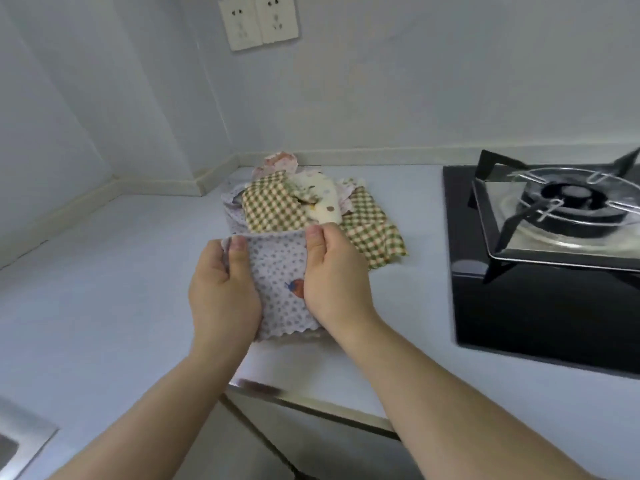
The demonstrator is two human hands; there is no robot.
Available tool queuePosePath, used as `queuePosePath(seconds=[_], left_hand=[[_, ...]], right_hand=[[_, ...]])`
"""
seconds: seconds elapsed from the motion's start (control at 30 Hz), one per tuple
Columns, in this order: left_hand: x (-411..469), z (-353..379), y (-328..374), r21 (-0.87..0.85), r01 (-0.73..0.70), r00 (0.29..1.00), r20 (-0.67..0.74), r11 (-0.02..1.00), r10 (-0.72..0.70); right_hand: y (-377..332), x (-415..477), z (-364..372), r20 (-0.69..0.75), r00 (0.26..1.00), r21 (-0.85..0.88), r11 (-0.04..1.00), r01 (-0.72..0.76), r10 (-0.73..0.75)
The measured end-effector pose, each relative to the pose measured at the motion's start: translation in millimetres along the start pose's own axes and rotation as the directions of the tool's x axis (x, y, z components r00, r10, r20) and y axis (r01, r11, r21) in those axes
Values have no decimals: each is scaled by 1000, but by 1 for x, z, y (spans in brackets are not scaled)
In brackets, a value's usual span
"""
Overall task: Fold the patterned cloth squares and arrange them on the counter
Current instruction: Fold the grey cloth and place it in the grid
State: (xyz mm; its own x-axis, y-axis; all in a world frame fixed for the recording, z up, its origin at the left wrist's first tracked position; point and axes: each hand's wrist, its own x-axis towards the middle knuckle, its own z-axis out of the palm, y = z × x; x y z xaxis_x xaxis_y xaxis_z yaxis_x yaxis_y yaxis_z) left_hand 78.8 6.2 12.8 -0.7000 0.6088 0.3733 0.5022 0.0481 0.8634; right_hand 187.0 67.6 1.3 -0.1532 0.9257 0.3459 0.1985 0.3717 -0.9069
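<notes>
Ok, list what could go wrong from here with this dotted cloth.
1. The left hand and right hand hold the dotted cloth by its sides; an uneven grip could skew the fold.
2. The unfolded pile lies just behind; reaching forward might scatter it.
3. The checked cloth at the pile's right lies near the gas stove and could be nudged onto it.

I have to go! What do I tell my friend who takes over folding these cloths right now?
The left-hand grip and the right-hand grip pinch the dotted cloth by its sides, thumbs near its top edge, over the counter.
Behind it lies the pile of loose checked and spotted cloths.
Done: no folded cloth in view.
Left: fold this, then the pile; arrange all.
</notes>
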Motion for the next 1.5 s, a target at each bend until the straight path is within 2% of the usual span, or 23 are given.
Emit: queuePosePath(seconds=[0.1,0.17,0.3,0.4,0.57,0.7,0.77,0.93,1.03,1.1,1.2,1.37,1.5], left_hand=[[-4,16,40,-25,56,992,116,998,-53],[-3,33,86,-27,32,981,191,999,-27],[-29,74,191,-70,-51,934,349,996,72],[-80,104,270,-86,-53,836,541,995,92],[-200,147,397,-208,-74,594,776,975,211],[-306,167,477,-299,-6,416,867,954,275],[-352,176,502,-312,29,349,893,949,283],[-445,195,545,-310,116,240,931,944,276],[-486,208,561,-266,159,165,957,951,240],[-509,224,571,-229,176,113,971,957,212],[-538,252,587,-187,212,76,982,959,174],[-575,324,608,-160,196,122,983,968,138],[-612,382,628,-157,122,88,985,980,147]], right_hand=[[-9,12,-37,-42,996,-13,997,-76,76],[-29,23,-80,-96,987,-4,992,-130,129],[-78,25,-197,-316,929,-54,974,-220,192],[-106,0,-296,-461,852,-69,948,-312,247],[-154,-79,-464,-656,647,71,886,-459,388],[-181,-150,-571,-779,472,138,847,-513,413],[-186,-179,-614,-824,399,143,830,-540,402],[-191,-239,-692,-886,289,129,792,-597,362],[-185,-263,-724,-901,217,180,779,-600,376],[-179,-272,-748,-907,194,191,776,-601,373],[-163,-277,-788,-911,193,161,744,-649,365],[-121,-260,-859,-892,237,129,719,-682,385],[-88,-254,-924,-883,240,109,674,-731,404]])
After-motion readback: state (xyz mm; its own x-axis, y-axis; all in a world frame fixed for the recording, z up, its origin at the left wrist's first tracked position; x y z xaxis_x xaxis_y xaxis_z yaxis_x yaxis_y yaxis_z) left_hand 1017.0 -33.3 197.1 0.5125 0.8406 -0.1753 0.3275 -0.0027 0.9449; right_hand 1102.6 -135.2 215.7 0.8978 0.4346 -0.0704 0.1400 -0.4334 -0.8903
